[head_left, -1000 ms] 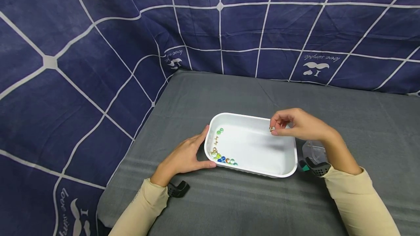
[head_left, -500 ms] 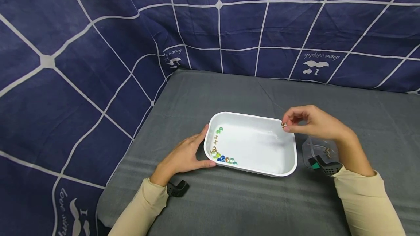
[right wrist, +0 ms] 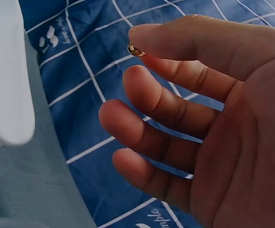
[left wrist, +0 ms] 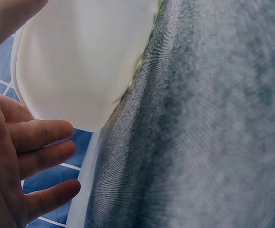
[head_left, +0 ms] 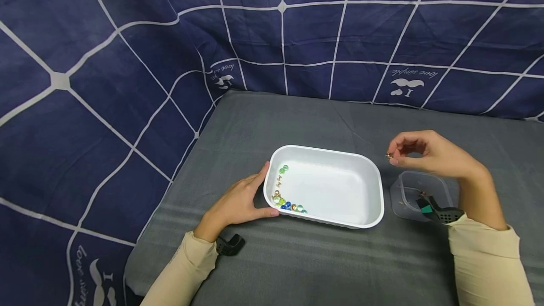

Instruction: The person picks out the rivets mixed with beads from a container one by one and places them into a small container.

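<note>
My left hand (head_left: 239, 203) rests against the left end of a white rectangular tray (head_left: 327, 183), thumb along the front edge and the other fingers spread by the left side. In the left wrist view those fingers are fairly straight. Between thumb and index finger my right hand (head_left: 435, 155) pinches a small shiny gold metal piece (right wrist: 135, 49), mostly covered by the fingertips. That hand is in the air right of the tray, above and behind a clear plastic container (head_left: 401, 202). Glass marbles (head_left: 289, 205) and small gold pieces (head_left: 278, 181) lie along the tray's left and front-left sides.
Small brownish-gold pieces (head_left: 421, 193) lie inside the clear container, partly hidden by the black right wrist camera (head_left: 439, 211). Grey cloth (head_left: 297, 259) covers the work surface. A navy grid-patterned curtain (head_left: 314, 32) hangs behind it and on the left.
My right hand has moved from over the tray's right end out to the right, still pinching the gold piece. More of the clear container now shows. The left hand stays put.
</note>
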The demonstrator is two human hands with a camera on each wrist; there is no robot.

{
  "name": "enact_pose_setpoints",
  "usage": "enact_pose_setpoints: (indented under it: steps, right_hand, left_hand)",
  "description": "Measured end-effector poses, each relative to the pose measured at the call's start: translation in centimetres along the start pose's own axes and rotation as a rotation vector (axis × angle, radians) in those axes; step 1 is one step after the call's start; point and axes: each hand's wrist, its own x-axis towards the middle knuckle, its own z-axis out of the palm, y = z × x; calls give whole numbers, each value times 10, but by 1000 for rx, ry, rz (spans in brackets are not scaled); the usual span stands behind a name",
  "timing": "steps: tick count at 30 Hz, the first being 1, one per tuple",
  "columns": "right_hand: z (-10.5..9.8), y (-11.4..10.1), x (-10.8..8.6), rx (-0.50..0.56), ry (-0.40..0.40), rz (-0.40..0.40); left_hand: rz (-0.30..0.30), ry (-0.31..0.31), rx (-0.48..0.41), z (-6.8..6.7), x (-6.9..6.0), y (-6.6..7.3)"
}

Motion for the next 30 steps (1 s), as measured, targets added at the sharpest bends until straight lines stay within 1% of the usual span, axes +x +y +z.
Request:
enact_pose_setpoints:
  steps: [7,15,21,27,30]
  right_hand:
    - [-11,2,-11,-39,59,21]
    - [-24,6,-24,-15,90,18]
    - [-34,6,-37,-6,134,42]
    - [-42,5,-47,-32,148,72]
    - [-46,6,-52,-21,146,80]
  left_hand:
    - [7,7,-1,0,0,0]
    - [-8,-1,7,0,0,0]
    - [-4,-4,8,0,0,1]
    - [5,-1,6,0,0,1]
    - [1,-2,4,-1,0,1]
